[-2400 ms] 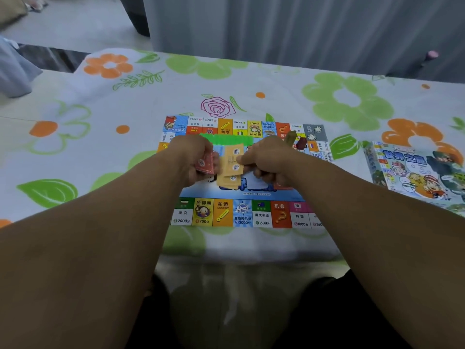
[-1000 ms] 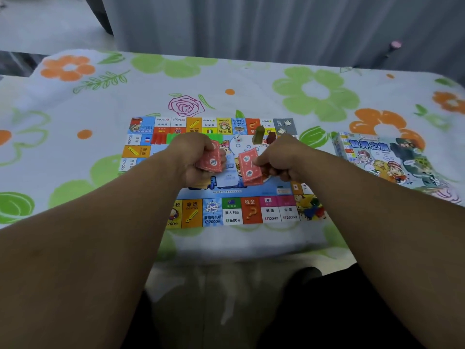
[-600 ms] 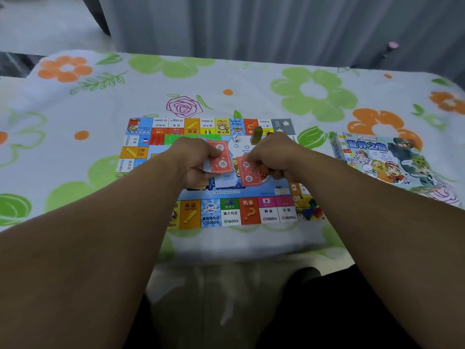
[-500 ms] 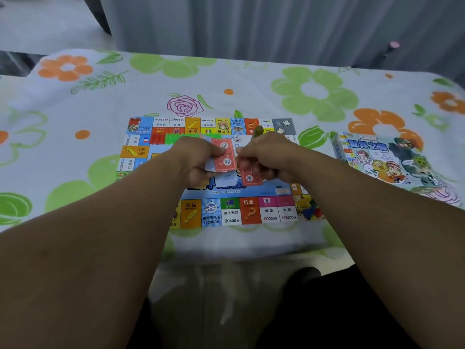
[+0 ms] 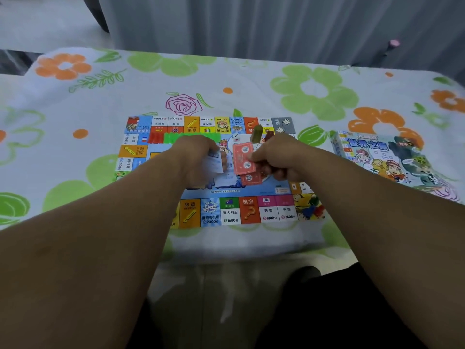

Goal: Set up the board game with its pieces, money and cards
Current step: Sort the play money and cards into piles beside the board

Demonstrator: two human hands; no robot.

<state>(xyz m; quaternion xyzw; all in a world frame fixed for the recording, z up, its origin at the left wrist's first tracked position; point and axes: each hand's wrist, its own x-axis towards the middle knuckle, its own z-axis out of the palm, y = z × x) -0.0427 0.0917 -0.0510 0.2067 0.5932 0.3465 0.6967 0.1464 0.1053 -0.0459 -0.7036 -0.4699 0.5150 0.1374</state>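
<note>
I am holding both hands over the middle of the board [image 5: 226, 212], which is lying flat on the flowered tablecloth [image 5: 75, 109] near its front edge. My left hand [image 5: 198, 159] is curling its fingers around a small bundle of pale notes [image 5: 215, 163], whose blurred white-blue edge is sticking out toward my right hand. My right hand [image 5: 281, 159] is pinching red notes [image 5: 242, 159] between thumb and fingertips, with the other fingers folded in. Another red note [image 5: 250, 178] is showing just below them; I cannot tell whether I am gripping it or whether it is lying on the board.

Beyond my hands, near the board's far edge, a white die [image 5: 236, 137] is sitting beside an upright olive piece [image 5: 257, 133] and a dark red piece [image 5: 269, 134]. Green [image 5: 191, 137] and red [image 5: 156, 138] strips are lying side by side along the far left part of the board, partly hidden by my left hand. A cluster of coloured pawns [image 5: 310, 210] is resting on the board's near right corner. The game box [image 5: 387, 159] is lying face up near the right edge of the tablecloth, well apart from the board.
</note>
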